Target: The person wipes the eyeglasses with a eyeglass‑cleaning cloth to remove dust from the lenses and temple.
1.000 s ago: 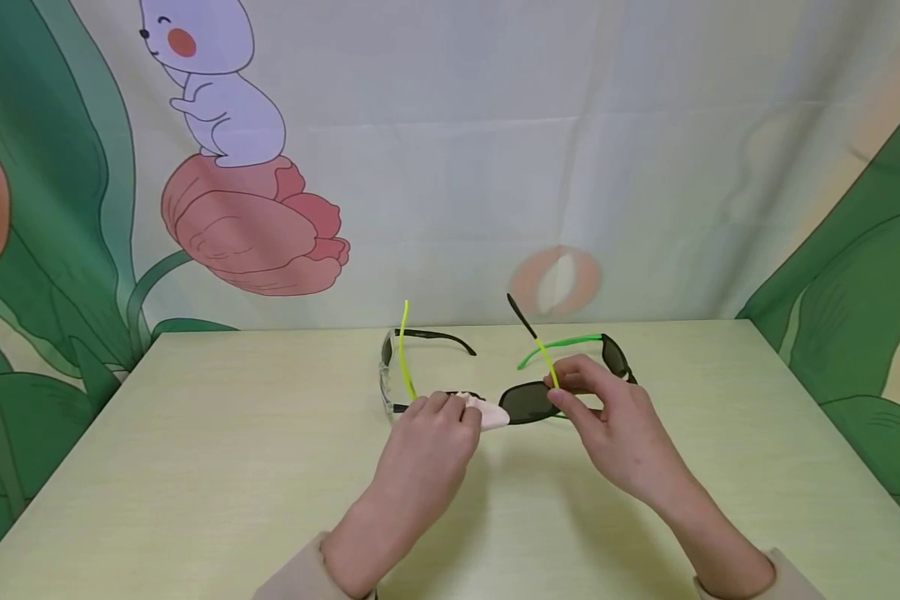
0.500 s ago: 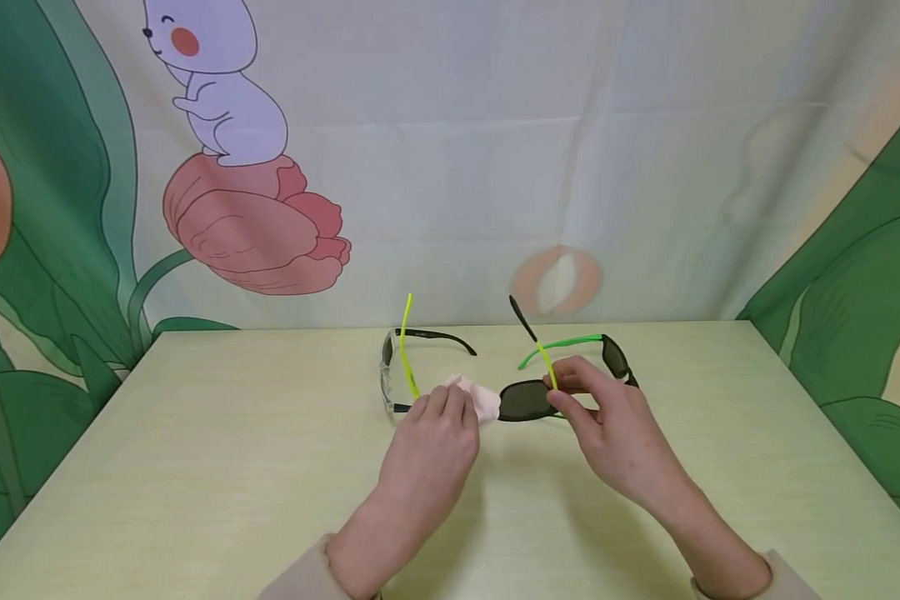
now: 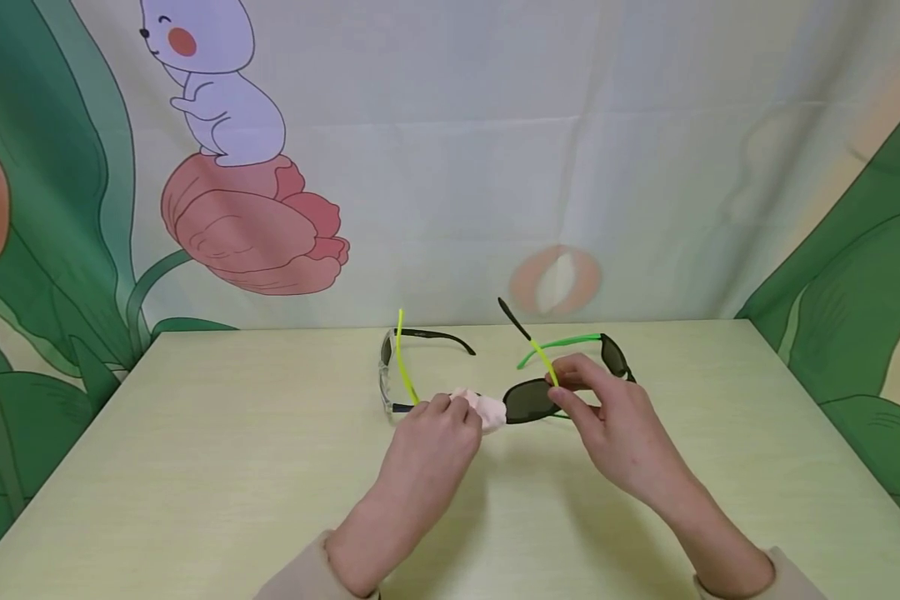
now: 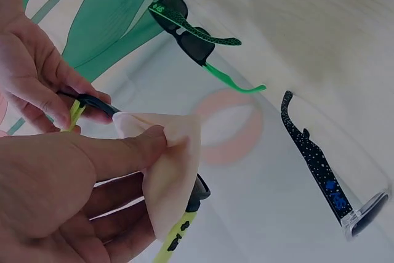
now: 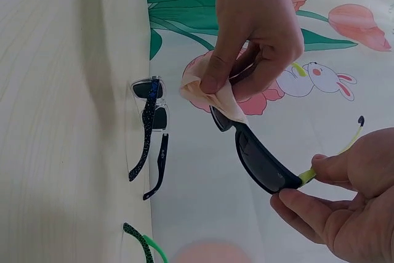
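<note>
A pair of sunglasses (image 5: 261,158) with dark lenses and yellow-green temples is held up between my two hands. My right hand (image 3: 618,421) pinches it at one hinge, thumb and fingers either side of the corner. With my left hand (image 3: 431,454) I pinch a pale pink cloth (image 4: 175,170) round the other lens, thumb on one face and fingers behind. That lens is mostly hidden by the cloth; the lens nearer my right hand shows bare. Both temples stand unfolded, pointing away from me in the head view.
Behind the hands on the table (image 3: 232,467) lie sunglasses with a clear frame and black speckled temples (image 5: 148,127), at the left. Black sunglasses with green temples (image 4: 191,41) lie at the right. A printed curtain (image 3: 450,167) hangs at the table's far edge.
The cloth has shifted and bunched differently over the left lens, with my left hand making small movements. The sunglasses' temples have tilted slightly; my right hand keeps its grip.
</note>
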Motion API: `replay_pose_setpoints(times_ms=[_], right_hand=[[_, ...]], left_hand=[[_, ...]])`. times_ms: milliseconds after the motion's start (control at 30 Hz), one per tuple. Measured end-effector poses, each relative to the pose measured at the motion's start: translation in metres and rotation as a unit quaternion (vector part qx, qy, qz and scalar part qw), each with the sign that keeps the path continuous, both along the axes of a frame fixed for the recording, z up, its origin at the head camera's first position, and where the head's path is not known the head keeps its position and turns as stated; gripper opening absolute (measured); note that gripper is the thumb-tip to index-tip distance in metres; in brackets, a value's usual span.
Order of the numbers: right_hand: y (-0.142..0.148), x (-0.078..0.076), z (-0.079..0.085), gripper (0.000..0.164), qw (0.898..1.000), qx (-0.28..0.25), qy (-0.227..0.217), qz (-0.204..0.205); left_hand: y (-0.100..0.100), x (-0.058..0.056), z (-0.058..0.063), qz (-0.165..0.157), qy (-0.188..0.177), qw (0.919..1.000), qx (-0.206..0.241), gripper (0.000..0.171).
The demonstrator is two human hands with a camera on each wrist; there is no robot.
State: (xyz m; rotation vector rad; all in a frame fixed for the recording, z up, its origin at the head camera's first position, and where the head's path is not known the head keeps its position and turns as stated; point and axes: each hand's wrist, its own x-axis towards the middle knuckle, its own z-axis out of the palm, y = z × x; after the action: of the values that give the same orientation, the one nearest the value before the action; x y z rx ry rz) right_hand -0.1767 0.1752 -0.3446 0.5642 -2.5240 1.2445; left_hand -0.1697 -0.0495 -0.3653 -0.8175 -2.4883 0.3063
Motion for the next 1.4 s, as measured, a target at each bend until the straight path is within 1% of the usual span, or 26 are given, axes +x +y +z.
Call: replay_pose_setpoints(times_ms=[133, 300, 400, 533, 700, 900, 1167, 1400], right_hand=[[0.001, -0.002, 0.001, 0.010, 1.000, 0.006, -0.003, -0.004], [0.004, -0.005, 0.001, 0.011, 1.000, 0.017, -0.008, -0.002], [0.005, -0.007, 0.001, 0.013, 1.000, 0.028, -0.001, 0.000], [0.005, -0.008, 0.002, 0.014, 0.999, 0.043, 0.019, 0.000], [0.005, -0.009, 0.004, 0.015, 0.997, 0.063, 0.039, -0.001], [0.005, -0.009, 0.006, 0.016, 0.995, 0.090, 0.048, 0.000], [0.004, -0.010, 0.008, 0.017, 0.993, 0.109, 0.051, 0.007], [0.005, -0.013, 0.008, 0.017, 0.988, 0.138, 0.068, 0.009]], left_hand=[[0.001, 0.000, 0.000, -0.011, -0.006, 0.9999, 0.006, 0.022], [0.001, 0.001, -0.003, -0.028, -0.001, 0.9996, 0.007, 0.023], [0.002, 0.001, -0.006, -0.037, 0.000, 0.9993, 0.009, 0.020], [0.002, 0.003, -0.008, -0.046, 0.004, 0.9990, -0.001, 0.019], [0.001, 0.004, -0.008, -0.043, 0.004, 0.9987, -0.025, 0.021], [0.001, 0.007, -0.006, -0.042, -0.015, 0.9979, -0.047, 0.020], [0.004, 0.014, -0.004, -0.029, -0.028, 0.9965, -0.074, 0.018], [0.008, 0.017, -0.004, -0.026, -0.037, 0.9955, -0.083, 0.020]])
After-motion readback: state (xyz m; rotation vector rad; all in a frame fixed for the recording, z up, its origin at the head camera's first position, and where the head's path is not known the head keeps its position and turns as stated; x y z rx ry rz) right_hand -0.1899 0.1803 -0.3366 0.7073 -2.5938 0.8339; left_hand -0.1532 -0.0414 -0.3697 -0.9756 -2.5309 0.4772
